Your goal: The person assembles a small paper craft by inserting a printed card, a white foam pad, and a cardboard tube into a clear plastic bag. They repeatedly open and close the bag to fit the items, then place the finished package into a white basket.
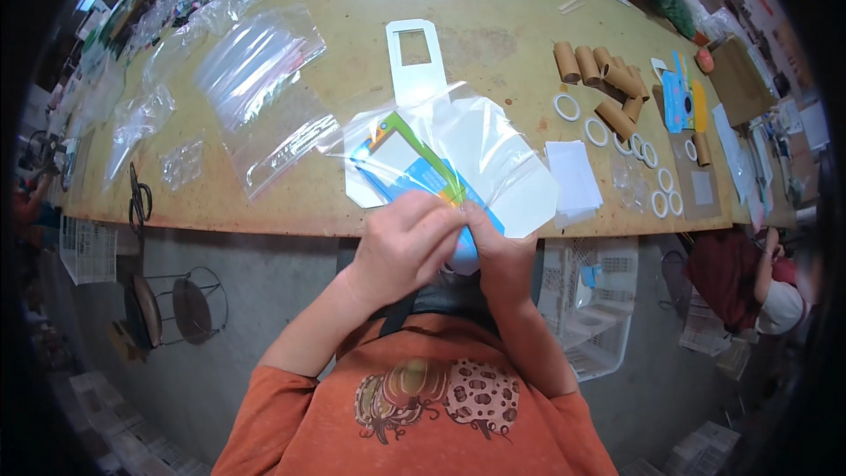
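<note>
Both hands (pixel 404 242) partly hide the blue-and-green printed card (pixel 438 178)

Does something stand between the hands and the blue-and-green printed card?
Nothing solid visibly does: the left hand and right hand are at the blue-and-green printed card. Whether clear, shiny plastic film comes between, I cannot tell.

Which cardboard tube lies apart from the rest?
The cardboard tube farthest to the right, by itself near the yellow and blue card; the other tubes are bunched to its left.
</note>
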A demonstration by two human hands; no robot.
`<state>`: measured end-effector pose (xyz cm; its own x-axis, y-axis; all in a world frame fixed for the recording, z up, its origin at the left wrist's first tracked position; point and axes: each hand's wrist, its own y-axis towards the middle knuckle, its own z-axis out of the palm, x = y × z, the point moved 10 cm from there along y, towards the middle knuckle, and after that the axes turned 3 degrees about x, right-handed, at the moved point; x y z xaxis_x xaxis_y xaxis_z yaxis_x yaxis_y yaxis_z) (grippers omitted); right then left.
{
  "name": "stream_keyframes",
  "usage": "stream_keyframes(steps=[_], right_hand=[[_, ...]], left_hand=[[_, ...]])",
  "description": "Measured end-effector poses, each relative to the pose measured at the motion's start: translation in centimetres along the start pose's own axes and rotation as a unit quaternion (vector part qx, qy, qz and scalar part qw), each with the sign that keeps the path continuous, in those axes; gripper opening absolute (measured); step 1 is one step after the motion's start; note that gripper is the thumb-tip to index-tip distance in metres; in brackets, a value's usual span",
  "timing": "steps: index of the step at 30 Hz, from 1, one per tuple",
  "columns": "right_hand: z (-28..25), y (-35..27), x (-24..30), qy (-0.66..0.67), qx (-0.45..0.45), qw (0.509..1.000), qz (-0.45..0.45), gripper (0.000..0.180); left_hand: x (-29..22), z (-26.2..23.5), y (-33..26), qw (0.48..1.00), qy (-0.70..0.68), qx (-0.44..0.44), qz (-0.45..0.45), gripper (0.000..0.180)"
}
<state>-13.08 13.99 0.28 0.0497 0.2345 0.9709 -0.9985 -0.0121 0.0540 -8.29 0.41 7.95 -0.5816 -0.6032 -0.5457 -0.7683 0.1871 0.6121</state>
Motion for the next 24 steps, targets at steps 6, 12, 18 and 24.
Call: stream_keyframes(steps=[6,12,18,24], right_hand=[[1.9,-0.8,0.7,-0.037,0.083,0.996,0.007,0.034],[2.2,-0.9,-0.9,-0.022,0.130,0.991,0.006,0.036],[0.6,-0.5,-0.4,0.042,0.043,0.998,0.014,0.034],[0.8,-0.3,-0.9,0.022,0.034,0.999,0.028,0.031]], left_hand=[[1.7,-1.2,1.1,0.992,0.038,-0.057,-0.109,0.030],[0.8,-0.5,2.8,0.996,0.043,-0.071,-0.031,0.028],[0.7,-0.5,1.0,0.994,0.102,-0.041,-0.016,0.027],[-0.7,-0.1,-0.8,1.000,0.005,-0.023,-0.020,0.037]])
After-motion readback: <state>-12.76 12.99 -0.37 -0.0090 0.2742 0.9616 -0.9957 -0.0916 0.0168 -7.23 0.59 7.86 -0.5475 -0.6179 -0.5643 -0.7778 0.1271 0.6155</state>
